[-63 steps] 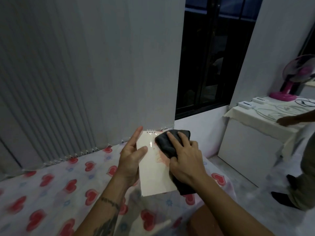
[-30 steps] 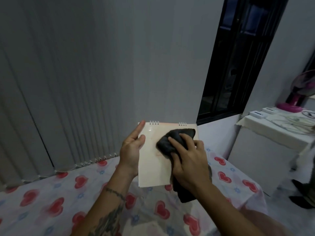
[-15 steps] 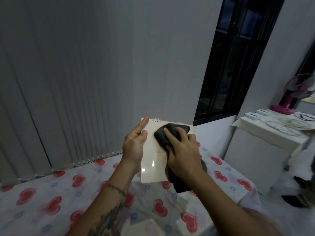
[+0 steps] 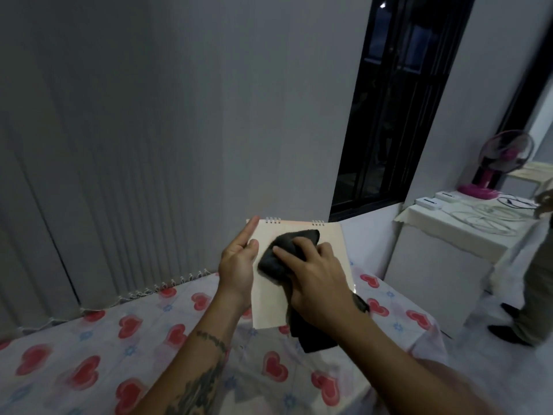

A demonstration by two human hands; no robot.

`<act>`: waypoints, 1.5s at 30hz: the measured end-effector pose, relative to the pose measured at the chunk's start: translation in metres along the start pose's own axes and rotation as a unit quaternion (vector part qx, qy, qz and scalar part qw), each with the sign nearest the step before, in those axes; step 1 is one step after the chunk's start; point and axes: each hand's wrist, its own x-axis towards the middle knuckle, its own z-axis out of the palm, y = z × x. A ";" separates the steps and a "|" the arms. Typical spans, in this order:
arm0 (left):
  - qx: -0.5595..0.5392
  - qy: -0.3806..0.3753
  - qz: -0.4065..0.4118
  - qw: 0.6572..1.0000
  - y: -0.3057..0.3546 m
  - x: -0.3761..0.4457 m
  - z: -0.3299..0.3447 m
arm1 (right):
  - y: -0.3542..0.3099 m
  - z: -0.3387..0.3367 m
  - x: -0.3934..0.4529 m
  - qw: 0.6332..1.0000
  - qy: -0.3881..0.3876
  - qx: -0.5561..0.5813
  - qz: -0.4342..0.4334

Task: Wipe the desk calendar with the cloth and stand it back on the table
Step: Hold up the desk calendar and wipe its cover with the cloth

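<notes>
A pale, spiral-bound desk calendar (image 4: 269,304) is held up in the air above the table (image 4: 89,354), its blank face toward me. My left hand (image 4: 238,269) grips its left edge, fingers straight along the side. My right hand (image 4: 311,280) presses a dark grey cloth (image 4: 273,260) flat against the calendar's face. The cloth's loose end hangs down below my right wrist. The table under them wears a white cover printed with red hearts.
Grey vertical blinds (image 4: 104,145) hang right behind the table. A dark window (image 4: 398,100) is to the right. A white side table (image 4: 449,253) holds cables, small white boxes and a pink fan (image 4: 493,166). Another person (image 4: 535,283) stands at the right edge.
The calendar has turned from edge-on and tilted to facing me squarely. My right hand and the cloth have rubbed over its upper face, ending nearer the left side.
</notes>
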 end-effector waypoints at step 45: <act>0.040 -0.035 -0.021 0.998 -0.004 -0.013 0.021 | 0.030 -0.008 0.001 0.990 0.041 0.021 0.136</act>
